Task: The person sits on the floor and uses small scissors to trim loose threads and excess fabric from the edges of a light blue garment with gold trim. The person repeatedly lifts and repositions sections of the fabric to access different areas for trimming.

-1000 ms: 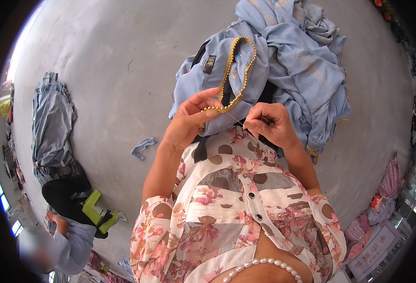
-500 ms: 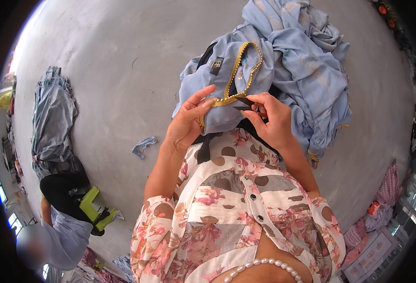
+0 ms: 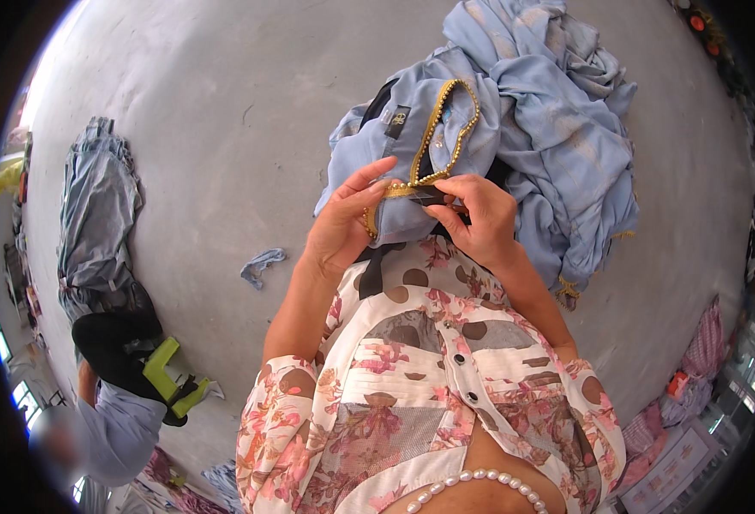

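Observation:
A light blue garment (image 3: pixel 352 158) lies across my lap, its neckline edged with gold beaded trim (image 3: pixel 401 191). My left hand (image 3: pixel 343 218) pinches the lower run of this trim between thumb and fingers. In my right hand (image 3: pixel 483 218) is a pair of dark thread snips (image 3: pixel 429 196). Their blades lie together against the trim, just right of my left fingertips. Whether a thread sits between the blades is too small to tell. A black label (image 3: pixel 397 122) shows on the fabric above my left hand.
More light blue fabric (image 3: pixel 557 128) spreads over the floor ahead and right. A blue scrap (image 3: pixel 263 267) lies to the left. Further left, a person (image 3: pixel 125 433) sits by a green stool (image 3: pixel 165 370) and a pile of grey-blue garments (image 3: pixel 99 210). Pink checked cloth (image 3: pixel 705 343) lies far right.
The snips' blades, apart before, have come together at the trim. My right hand has shifted slightly left, toward my left hand, which still pinches the trim.

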Motion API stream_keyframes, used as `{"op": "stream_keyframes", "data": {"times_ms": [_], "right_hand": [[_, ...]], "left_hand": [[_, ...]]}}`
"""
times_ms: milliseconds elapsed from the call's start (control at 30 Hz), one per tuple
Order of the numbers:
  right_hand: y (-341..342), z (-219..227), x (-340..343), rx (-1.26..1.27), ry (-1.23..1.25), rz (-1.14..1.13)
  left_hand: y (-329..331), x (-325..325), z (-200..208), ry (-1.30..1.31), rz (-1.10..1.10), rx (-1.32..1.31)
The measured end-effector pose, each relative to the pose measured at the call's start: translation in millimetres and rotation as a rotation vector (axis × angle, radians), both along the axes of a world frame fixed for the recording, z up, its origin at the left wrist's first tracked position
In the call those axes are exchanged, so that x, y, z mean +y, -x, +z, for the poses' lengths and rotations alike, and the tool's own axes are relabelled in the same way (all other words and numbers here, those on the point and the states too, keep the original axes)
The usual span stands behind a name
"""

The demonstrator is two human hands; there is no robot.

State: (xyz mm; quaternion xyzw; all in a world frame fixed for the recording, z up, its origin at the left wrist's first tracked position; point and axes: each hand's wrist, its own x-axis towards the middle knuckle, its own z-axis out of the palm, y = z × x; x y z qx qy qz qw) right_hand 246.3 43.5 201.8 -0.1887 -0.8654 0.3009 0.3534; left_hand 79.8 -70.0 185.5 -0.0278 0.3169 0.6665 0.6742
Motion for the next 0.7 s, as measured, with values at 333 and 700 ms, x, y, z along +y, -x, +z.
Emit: {"op": "stream_keyframes", "data": {"times_ms": [333, 700], "right_hand": [[1, 11, 5, -0.022, -0.089, 0.037], [6, 14, -2, -0.095, -0.107, 0.093]], "left_hand": [[-1, 1, 12, 0.001, -0.008, 0.21], [-2, 3, 13, -0.048, 0.014, 0.398]]}}
